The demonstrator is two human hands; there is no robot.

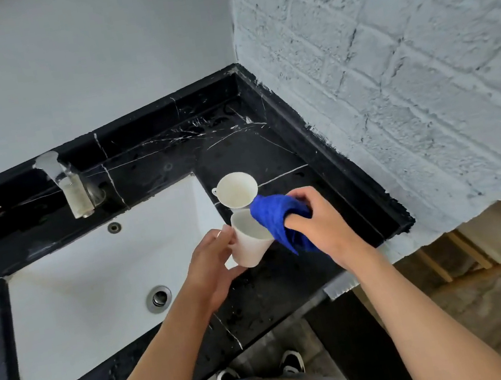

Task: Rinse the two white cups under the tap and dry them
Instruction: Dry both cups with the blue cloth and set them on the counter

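My left hand (213, 262) grips a white cup (249, 245) by its handle side, holding it tilted above the black counter just right of the sink. My right hand (320, 221) is closed on a blue cloth (275, 218) that is pressed over and into that cup's rim. A second white cup (236, 189) stands upright on the counter just behind, its small handle pointing left. The silver tap (67, 184) stands at the back left with no water visible from its spout.
A white sink basin (95, 298) with a metal drain (159, 298) fills the left. The black marble counter (269, 150) ends in a raised lip at the right, against a white brick wall (387, 67). Wooden furniture and floor lie beyond at lower right.
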